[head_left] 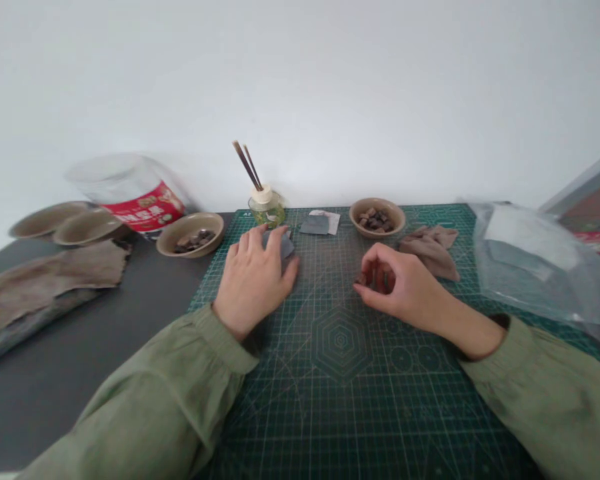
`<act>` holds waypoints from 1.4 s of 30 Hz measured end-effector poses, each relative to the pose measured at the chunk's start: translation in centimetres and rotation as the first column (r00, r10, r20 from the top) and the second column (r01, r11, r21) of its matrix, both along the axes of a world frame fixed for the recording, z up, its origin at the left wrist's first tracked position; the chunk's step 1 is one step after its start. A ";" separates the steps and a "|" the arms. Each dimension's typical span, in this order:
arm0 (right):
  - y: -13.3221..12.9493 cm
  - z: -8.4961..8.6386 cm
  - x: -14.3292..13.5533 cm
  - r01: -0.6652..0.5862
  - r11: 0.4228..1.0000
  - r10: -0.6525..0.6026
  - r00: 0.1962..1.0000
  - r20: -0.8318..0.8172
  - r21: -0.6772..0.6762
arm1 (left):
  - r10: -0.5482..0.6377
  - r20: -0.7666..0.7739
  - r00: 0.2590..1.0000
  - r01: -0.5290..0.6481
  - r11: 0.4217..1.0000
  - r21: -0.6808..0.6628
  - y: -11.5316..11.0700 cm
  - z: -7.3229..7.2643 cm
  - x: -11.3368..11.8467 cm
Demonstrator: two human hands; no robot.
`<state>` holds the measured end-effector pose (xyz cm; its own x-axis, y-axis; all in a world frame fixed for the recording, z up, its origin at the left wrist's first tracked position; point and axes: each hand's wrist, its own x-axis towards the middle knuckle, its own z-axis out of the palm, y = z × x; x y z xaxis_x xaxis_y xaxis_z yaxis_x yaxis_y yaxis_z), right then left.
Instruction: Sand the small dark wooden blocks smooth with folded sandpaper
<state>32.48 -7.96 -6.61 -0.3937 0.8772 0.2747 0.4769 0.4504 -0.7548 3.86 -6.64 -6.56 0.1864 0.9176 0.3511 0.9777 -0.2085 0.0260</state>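
My right hand is closed in a pinch, with a small brown block between thumb and fingertips, just above the green cutting mat. My left hand rests palm down at the mat's back left, its fingers spread. Under and beside its fingertips lies a small grey sheet that looks like sandpaper, partly hidden by the hand. Another grey sheet lies on a white piece farther back. Behind the right hand stands a beige bowl of similar brown blocks.
Left of the mat are a second bowl with dark pieces, two more bowls, a clear jar with a red label and a stained cloth. A reed diffuser stands behind. At right lie a brown cloth and a plastic bag.
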 end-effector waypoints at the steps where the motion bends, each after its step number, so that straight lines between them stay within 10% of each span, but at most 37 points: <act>1: 0.1 -0.2 0.1 -0.003 1.000 0.002 1.000 -0.011 -0.021 | 0.016 -0.005 1.000 -0.016 1.000 -0.013 0.3 0.0 -0.4; 21: 2.0 -2.0 0.7 -0.024 0.999 0.029 0.965 -0.260 0.022 | -0.218 0.401 0.890 0.164 0.972 0.165 2.1 1.3 -2.3; 27: 2.2 -1.4 0.8 0.120 0.986 -0.081 0.950 -0.301 0.116 | -0.508 0.142 0.849 0.398 0.794 0.460 -3.0 4.4 0.5; 31: 2.4 -1.7 0.8 0.140 0.982 -0.098 0.952 -0.289 0.129 | -0.647 -0.035 0.762 0.638 0.739 0.217 -5.3 3.9 2.0; 36: 2.3 -1.7 0.7 0.140 0.980 -0.102 0.963 -0.250 0.140 | -0.672 0.122 0.731 0.682 0.727 -0.081 -4.1 3.3 1.6; 42: 2.1 -1.4 0.6 0.158 0.976 -0.119 0.962 -0.246 0.147 | -0.778 0.224 0.587 0.808 0.548 -0.216 -1.9 2.7 1.1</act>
